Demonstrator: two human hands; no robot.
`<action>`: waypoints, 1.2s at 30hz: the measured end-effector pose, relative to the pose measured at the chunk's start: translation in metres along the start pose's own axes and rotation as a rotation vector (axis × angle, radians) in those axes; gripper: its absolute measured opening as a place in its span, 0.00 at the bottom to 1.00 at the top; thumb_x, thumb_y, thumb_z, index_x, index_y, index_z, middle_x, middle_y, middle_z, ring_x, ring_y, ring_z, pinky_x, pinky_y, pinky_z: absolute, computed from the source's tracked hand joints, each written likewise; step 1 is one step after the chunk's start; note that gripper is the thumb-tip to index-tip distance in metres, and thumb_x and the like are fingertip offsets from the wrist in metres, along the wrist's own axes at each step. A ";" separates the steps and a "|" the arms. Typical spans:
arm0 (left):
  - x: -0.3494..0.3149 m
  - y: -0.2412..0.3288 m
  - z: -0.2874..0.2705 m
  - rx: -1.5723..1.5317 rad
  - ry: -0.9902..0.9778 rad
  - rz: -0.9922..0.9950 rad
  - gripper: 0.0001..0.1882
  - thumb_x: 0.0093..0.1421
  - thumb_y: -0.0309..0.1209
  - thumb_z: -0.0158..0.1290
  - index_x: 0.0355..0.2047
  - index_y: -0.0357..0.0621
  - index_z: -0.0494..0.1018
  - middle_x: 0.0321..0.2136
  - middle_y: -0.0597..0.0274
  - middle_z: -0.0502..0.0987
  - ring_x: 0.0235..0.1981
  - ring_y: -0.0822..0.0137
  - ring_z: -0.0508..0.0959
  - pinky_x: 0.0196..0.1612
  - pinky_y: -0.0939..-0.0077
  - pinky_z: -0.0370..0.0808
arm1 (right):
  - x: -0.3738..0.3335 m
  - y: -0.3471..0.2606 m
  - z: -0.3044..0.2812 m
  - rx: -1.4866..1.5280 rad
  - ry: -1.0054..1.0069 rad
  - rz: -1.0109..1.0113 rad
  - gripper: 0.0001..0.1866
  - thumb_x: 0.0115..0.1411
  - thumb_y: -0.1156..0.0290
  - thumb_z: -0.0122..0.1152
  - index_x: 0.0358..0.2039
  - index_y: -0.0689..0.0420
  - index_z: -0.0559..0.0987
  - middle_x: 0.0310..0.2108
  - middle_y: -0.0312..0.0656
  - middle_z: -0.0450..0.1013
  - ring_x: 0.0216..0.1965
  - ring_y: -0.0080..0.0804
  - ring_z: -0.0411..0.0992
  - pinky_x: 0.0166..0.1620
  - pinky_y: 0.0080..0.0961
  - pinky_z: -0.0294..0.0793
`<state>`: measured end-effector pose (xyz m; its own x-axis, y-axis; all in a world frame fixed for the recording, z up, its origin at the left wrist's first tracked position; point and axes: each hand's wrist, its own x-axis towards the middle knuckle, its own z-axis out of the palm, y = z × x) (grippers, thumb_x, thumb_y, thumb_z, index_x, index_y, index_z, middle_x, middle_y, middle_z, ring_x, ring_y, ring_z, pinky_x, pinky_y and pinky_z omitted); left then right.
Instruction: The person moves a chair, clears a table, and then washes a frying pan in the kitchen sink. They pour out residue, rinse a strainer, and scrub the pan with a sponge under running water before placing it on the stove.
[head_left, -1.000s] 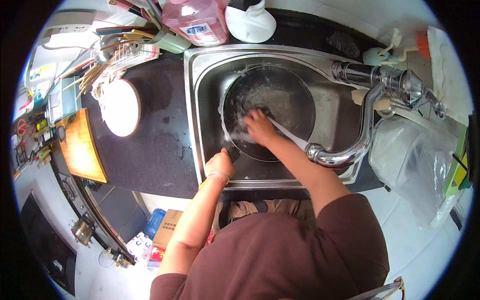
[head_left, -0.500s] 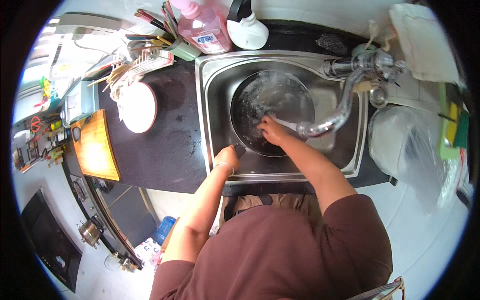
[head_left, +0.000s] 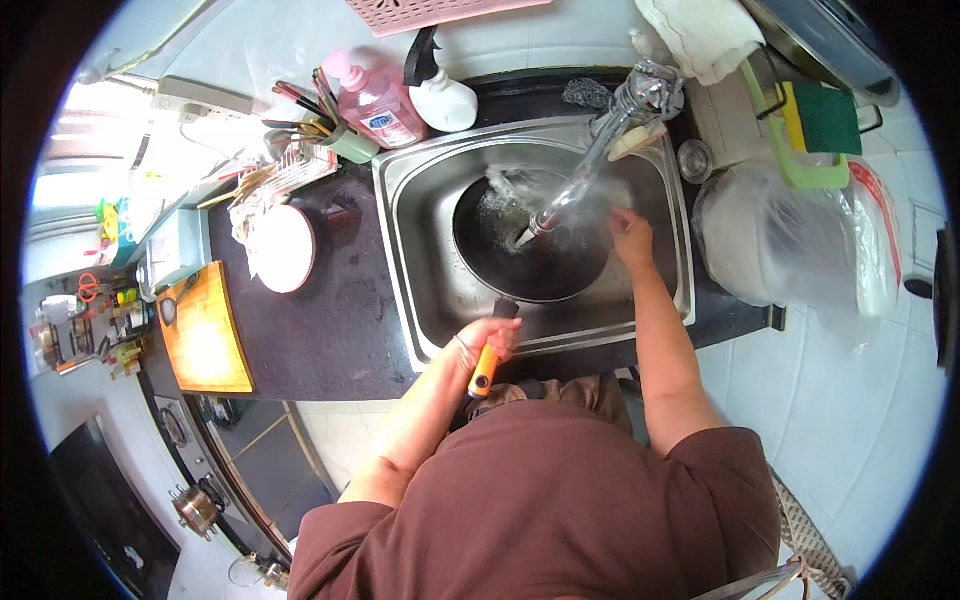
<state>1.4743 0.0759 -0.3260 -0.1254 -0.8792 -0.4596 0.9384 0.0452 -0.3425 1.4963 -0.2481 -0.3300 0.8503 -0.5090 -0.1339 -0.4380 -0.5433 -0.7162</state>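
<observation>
A dark round frying pan (head_left: 560, 275) lies in the steel sink (head_left: 398, 260), water splashing and pooling inside it. Its black-and-orange handle (head_left: 483, 372) points toward me over the sink's front edge, and my left hand (head_left: 492, 338) is closed around it. Above the pan reaches the chrome tap (head_left: 580, 180), its spout over the middle and water coming out. At the pan's right rim is my right hand (head_left: 632, 238), fingers curled together; whatever they may hold is hidden.
Behind the sink stand a pink pump bottle (head_left: 380, 105), a white spray bottle (head_left: 443, 100) and a steel scourer (head_left: 587, 93). A plate (head_left: 285, 250) and a wooden board (head_left: 207, 340) are left. Plastic-wrapped items (head_left: 750, 235) sit right.
My right hand has gone from inside the pan to its right rim. The spout has swung left over the pan. My left hand has shifted along the handle, whose orange end now shows.
</observation>
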 end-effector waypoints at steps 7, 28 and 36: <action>-0.042 -0.022 0.042 0.563 0.473 0.287 0.13 0.55 0.24 0.47 0.16 0.48 0.58 0.09 0.71 0.59 0.08 0.79 0.58 0.11 0.84 0.56 | -0.045 -0.037 -0.011 0.207 -0.035 0.070 0.13 0.52 0.72 0.60 0.40 0.58 0.77 0.26 0.39 0.75 0.25 0.22 0.70 0.29 0.20 0.69; -0.124 -0.082 0.045 0.901 0.798 0.699 0.08 0.50 0.21 0.50 0.30 0.42 0.63 0.12 0.69 0.63 0.07 0.77 0.61 0.10 0.83 0.59 | -0.079 -0.051 0.007 0.528 -0.142 0.103 0.15 0.50 0.72 0.62 0.39 0.63 0.75 0.32 0.37 0.73 0.33 0.22 0.69 0.38 0.20 0.68; -0.126 -0.087 0.042 0.431 0.352 0.467 0.06 0.55 0.24 0.50 0.27 0.45 0.63 0.09 0.74 0.58 0.07 0.82 0.56 0.10 0.85 0.54 | -0.078 -0.085 0.019 1.095 -0.201 0.352 0.17 0.46 0.78 0.61 0.40 0.63 0.73 0.30 0.35 0.70 0.31 0.22 0.67 0.35 0.19 0.67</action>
<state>1.4221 0.1634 -0.2040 0.2913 -0.6059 -0.7403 0.9538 0.1242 0.2737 1.4722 -0.1495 -0.2719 0.8058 -0.3488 -0.4786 -0.2564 0.5229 -0.8129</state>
